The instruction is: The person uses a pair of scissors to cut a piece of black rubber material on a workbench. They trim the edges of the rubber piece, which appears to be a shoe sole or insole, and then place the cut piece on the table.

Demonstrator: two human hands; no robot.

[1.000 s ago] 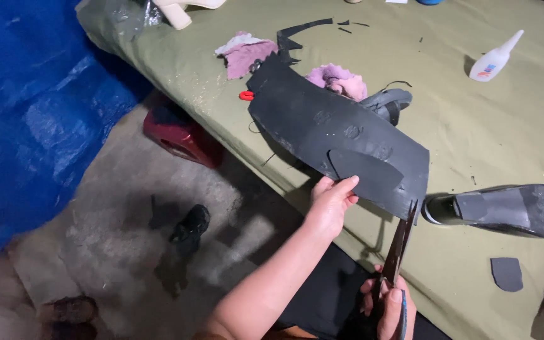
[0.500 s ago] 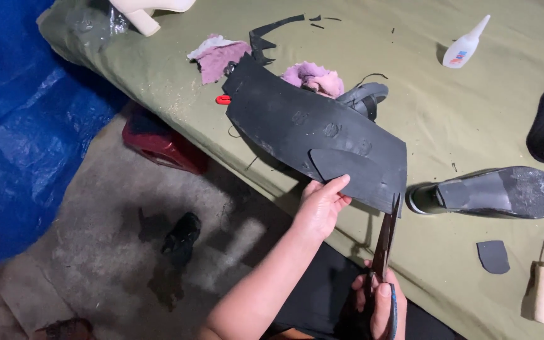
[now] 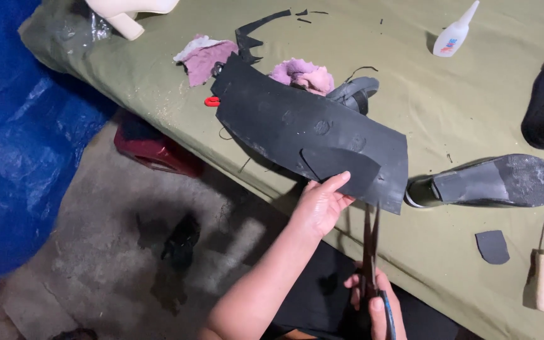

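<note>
My left hand (image 3: pixel 320 204) pinches the near edge of the rubber sheet (image 3: pixel 310 129), holding it up off the table's (image 3: pixel 410 94) front edge so the blades reach it. My right hand (image 3: pixel 376 305) is wrapped around the scissors (image 3: pixel 370 252), tips pointing away, up into that edge. The sheet's long axis runs toward the table's far-left corner.

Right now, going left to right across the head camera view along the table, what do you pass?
Cream heel → pink cloth → black rubber sheet held by the left hand, scissors in the right hand → upturned shoe sole → wooden-handled awl.
</note>
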